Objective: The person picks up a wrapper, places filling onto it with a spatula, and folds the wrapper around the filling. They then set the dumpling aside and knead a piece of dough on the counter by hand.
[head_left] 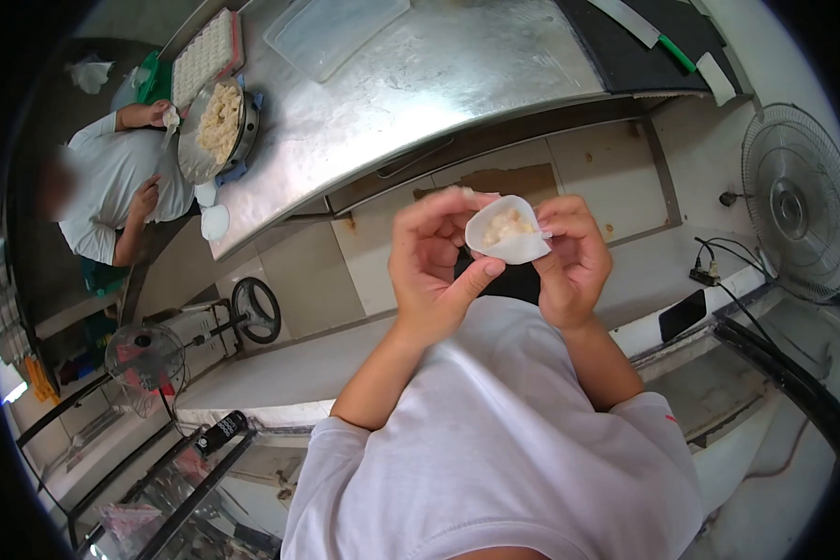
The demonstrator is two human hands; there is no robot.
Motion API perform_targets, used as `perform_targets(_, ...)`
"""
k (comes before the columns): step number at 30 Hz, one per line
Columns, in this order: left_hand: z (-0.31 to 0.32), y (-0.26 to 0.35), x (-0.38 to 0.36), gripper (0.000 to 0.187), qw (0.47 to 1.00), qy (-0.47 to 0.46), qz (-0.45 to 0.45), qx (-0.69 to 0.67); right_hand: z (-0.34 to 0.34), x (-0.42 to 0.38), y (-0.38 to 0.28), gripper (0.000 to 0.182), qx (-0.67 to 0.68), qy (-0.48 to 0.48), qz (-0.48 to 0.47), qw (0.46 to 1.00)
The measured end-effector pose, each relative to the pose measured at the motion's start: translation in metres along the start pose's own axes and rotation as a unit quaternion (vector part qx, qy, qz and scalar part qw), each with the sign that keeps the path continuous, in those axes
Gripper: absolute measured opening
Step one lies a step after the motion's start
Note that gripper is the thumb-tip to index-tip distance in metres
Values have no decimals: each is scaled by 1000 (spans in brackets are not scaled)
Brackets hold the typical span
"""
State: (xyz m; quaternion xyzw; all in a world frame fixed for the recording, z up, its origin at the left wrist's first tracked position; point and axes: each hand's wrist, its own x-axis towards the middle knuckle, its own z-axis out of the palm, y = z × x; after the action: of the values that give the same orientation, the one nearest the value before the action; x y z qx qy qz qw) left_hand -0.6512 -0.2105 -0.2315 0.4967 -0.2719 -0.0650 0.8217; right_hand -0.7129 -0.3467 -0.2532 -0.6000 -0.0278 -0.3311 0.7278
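A round white dumpling wrapper (pixel 509 233) with a lump of pale filling in its middle is cupped between both my hands in front of my chest. My left hand (pixel 434 266) holds its left edge with thumb and fingers curled around it. My right hand (pixel 574 257) pinches its right edge. The wrapper is partly folded up around the filling.
A steel table (pixel 411 84) stretches ahead, with a metal bowl of filling (pixel 217 126), a tray of made dumplings (pixel 205 51) and a clear lid (pixel 331 33). A co-worker in a white shirt (pixel 112 187) works at the bowl. Fans stand at right (pixel 798 201) and lower left (pixel 145 359). A phone (pixel 681 315) lies on the ledge.
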Motion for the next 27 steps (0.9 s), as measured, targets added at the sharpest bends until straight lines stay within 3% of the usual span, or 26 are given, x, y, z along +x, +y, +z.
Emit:
perform_targets(2,4,7,1,54,996,23,-81,-28,0,-1,-1,15,-1,1,4,1000)
perform_targets(6,-6,4,0,56,993,-4,-118,-11,-3,0,-3,18,-12,-9,11,1000)
perform_targets(8,-10,1,2,54,986,-29,-134,-90,-2,3,-7,17,-3,-4,19,1000)
perform_targets(13,-12,-3,0,57,975,-2,-191,-113,0,4,-8,17,53,26,55,997)
perform_targets(14,-13,-5,0,56,970,2,-204,-132,-5,5,-6,17,22,-8,47,999)
perform_targets(15,-13,-6,0,56,970,1,-205,-132,-8,5,-5,18,-10,-42,39,998)
perform_targets(19,-12,-10,-2,50,969,1,-181,-171,-6,5,-8,20,-21,-30,57,998)
perform_targets(27,-13,-16,-6,55,965,7,-179,-191,2,10,-16,28,77,24,159,984)
